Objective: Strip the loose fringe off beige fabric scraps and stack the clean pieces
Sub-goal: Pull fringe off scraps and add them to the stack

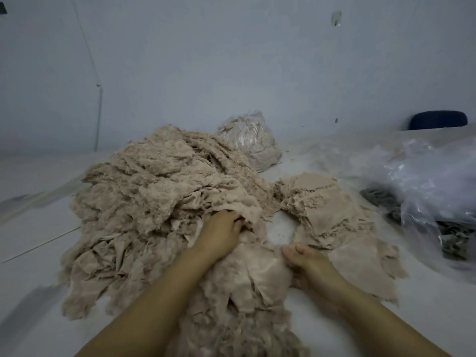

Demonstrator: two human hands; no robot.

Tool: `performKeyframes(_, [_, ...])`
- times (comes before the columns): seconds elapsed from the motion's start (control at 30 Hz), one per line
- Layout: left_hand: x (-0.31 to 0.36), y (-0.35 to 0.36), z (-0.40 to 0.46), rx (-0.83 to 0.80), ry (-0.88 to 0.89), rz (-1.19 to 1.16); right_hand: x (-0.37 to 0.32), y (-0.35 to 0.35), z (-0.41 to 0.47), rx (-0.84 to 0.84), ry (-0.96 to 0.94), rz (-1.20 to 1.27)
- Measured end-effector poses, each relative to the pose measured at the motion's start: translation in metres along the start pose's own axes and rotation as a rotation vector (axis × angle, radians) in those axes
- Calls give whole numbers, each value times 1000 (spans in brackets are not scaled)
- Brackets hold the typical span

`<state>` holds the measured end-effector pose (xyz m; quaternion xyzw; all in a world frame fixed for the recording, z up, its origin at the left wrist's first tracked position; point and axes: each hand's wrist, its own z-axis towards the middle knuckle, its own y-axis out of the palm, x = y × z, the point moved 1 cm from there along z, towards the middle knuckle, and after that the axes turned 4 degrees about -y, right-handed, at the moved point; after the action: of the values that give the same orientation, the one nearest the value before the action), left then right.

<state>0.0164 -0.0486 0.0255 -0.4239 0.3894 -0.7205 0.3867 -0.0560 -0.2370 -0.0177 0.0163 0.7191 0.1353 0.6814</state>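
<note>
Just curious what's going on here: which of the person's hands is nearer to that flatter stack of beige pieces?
Right. The right hand sits beside the flat stack, almost touching its near edge. The left hand is farther off, fingers dug into the big frayed pile.

A large heap of scraps (159, 202) occupies the centre-left of the frame on the work surface (38, 253), with a lower stack of pieces (332, 217) just to its right and a tied bag (251, 140) behind both, toward the wall (231, 60). At the right edge lies a crumpled plastic sheet (425, 181), and a chair back (438, 120) stands behind it. In the lower centre, the left hand (221, 234) sits in the near edge of the heap, and the right hand (306, 261) lies right of it, beside the stack.
</note>
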Motion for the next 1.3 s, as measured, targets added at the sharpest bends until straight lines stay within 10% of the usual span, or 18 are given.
performKeyframes(0.17, [18, 12, -13, -64, 266, -249, 5, 11, 4, -116, -11, -100])
performKeyframes(0.37, [-23, 20, -21, -182, -55, -190, 2, -14, 0, -27, -171, 128])
performKeyframes(0.57, [25, 16, -39, 217, -79, -668, 9, -11, -1, 17, -153, 171])
performKeyframes(0.73, [48, 45, -45, -264, -333, -1138, 5, -16, 2, 190, -169, 257])
performKeyframes(0.93, [37, 60, -50, -304, -204, -1189, 14, -19, 6, 320, -210, -310])
performKeyframes(1.3, [57, 63, -48, -271, -387, -1321, 26, -2, 11, 437, -348, -552])
